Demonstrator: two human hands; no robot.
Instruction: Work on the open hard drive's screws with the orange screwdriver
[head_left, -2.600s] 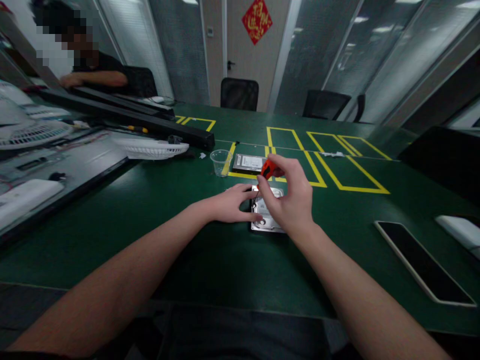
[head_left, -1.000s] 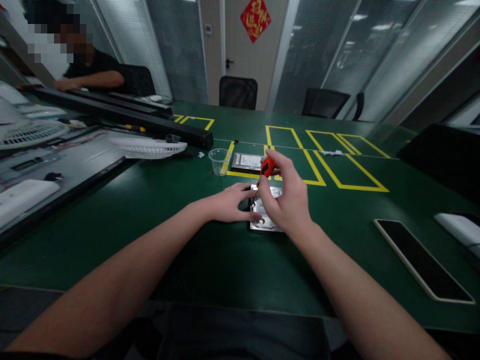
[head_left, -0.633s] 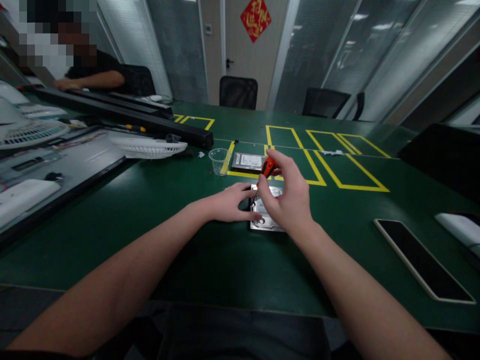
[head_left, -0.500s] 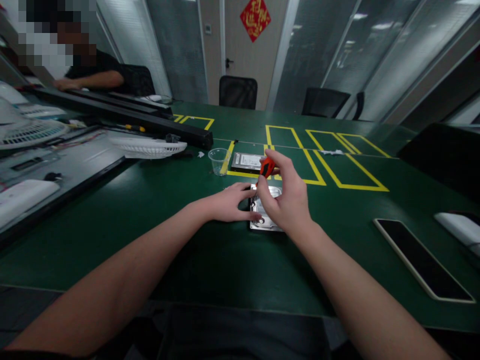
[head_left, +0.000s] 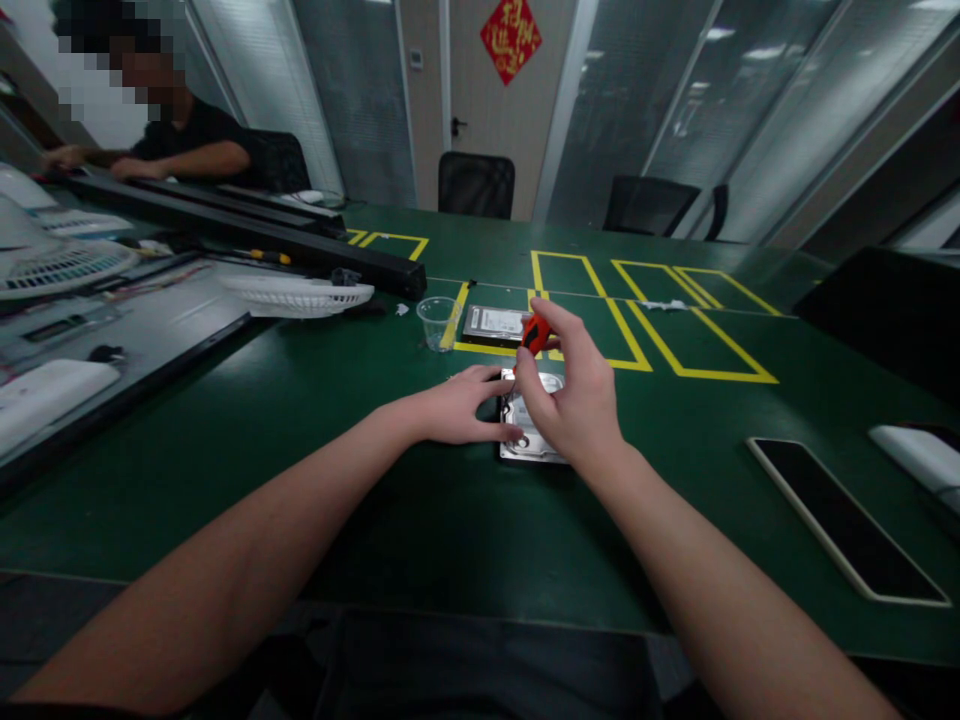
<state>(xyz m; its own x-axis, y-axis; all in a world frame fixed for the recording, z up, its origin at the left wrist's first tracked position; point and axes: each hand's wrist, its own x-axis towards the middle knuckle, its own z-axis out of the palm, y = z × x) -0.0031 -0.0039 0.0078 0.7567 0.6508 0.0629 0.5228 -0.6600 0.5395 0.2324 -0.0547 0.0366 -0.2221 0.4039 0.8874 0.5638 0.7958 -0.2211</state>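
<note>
A silver hard drive [head_left: 533, 445] lies flat on the green table in front of me. My left hand [head_left: 469, 405] grips its left side, with the thumb on the near part of its top face and the fingers toward its far left corner. My right hand [head_left: 574, 385] is closed around a red and black screwdriver [head_left: 535, 334]. The screwdriver leans over the drive's far left part, its shaft pointing down. Its tip is hidden by my fingers. My right hand covers the right side of the drive.
Behind the drive, a second hard drive [head_left: 493, 323] lies within yellow tape, beside a clear plastic cup [head_left: 439, 323]. A phone [head_left: 847, 520] lies at right. White fan parts [head_left: 300, 292] and long black bars [head_left: 300, 240] occupy the left. A person [head_left: 195, 140] sits far left.
My hands, the screwdriver and the drive look unmoved. At far left, a long bar that was tilted up is no longer raised, and the person's head and arms have shifted.
</note>
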